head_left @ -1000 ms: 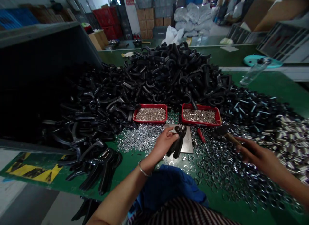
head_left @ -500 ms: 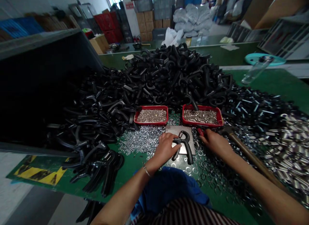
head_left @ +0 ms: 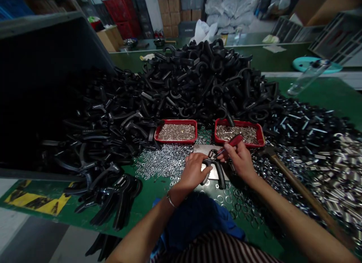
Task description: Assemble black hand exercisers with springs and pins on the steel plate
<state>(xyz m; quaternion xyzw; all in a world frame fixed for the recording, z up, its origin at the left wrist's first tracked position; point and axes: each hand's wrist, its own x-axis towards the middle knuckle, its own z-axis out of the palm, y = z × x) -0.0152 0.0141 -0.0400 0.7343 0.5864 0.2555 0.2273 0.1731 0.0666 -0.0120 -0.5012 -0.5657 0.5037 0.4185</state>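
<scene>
My left hand (head_left: 194, 172) holds a black plastic hand grip exerciser (head_left: 220, 176) down on a flat steel plate (head_left: 199, 149), with its fingers wrapped over the handle. My right hand (head_left: 239, 159) pinches a red-handled screwdriver (head_left: 235, 140), and its thin shaft reaches down to the metal head of the grip. Just beyond the plate are two red trays, one of small silver nuts (head_left: 175, 131) and one of short metal pins (head_left: 240, 133). Loose silver washers (head_left: 161, 162) spread around the plate.
A wooden-handled hammer (head_left: 299, 187) lies to my right among steel sleeves (head_left: 339, 180). Black plastic handles (head_left: 198, 78) form a large heap on the green workbench (head_left: 325, 93). A dark bin (head_left: 42, 97) stands at the left, and a clear bottle (head_left: 308, 78) lies at the far right.
My right hand let go of the hammer, which now lies on the table, and took up the red screwdriver. The grip now rests upright on the plate under my left hand.
</scene>
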